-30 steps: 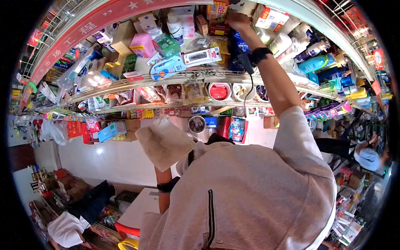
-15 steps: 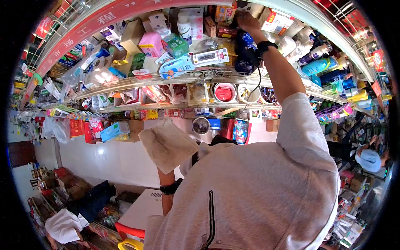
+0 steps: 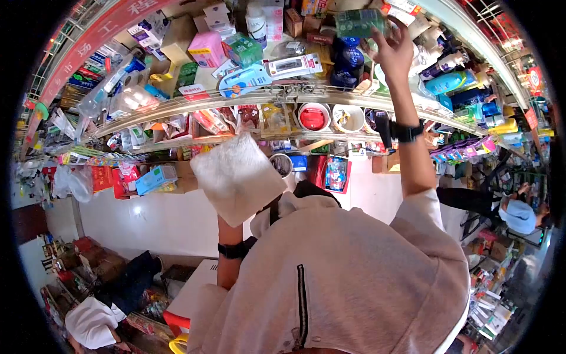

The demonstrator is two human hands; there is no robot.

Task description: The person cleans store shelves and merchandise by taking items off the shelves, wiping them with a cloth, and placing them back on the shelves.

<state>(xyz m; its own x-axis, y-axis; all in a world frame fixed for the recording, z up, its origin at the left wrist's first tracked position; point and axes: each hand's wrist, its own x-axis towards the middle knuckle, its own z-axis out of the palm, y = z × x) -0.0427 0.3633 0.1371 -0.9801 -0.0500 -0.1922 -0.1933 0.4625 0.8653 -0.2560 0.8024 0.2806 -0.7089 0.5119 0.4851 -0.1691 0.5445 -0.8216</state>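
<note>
High at the shelf, my right hand (image 3: 395,56) grips a green see-through pack (image 3: 358,23), thumb and fingers around its right end. Under the pack stand dark blue bottles (image 3: 348,59). A folded whitish cloth (image 3: 236,180) lies over my left hand, whose fingers are hidden beneath it; only the left forearm (image 3: 230,227) and a dark wristband show. Left of the right hand on the same shelf are a white pump-type bottle (image 3: 256,26), a pink box (image 3: 206,50), a green pack (image 3: 243,49) and blister-packed brushes (image 3: 244,79).
A wire rail (image 3: 283,93) runs along the shelf front. Below it are white tubs (image 3: 348,118) and a lower row of small goods. Bottles (image 3: 451,82) crowd the right. One person (image 3: 94,321) is at lower left, another (image 3: 517,213) at far right.
My right hand has come away from the back of the shelf, and the green pack now shows in it. The cloth over my left hand has shifted slightly upward and turned.
</note>
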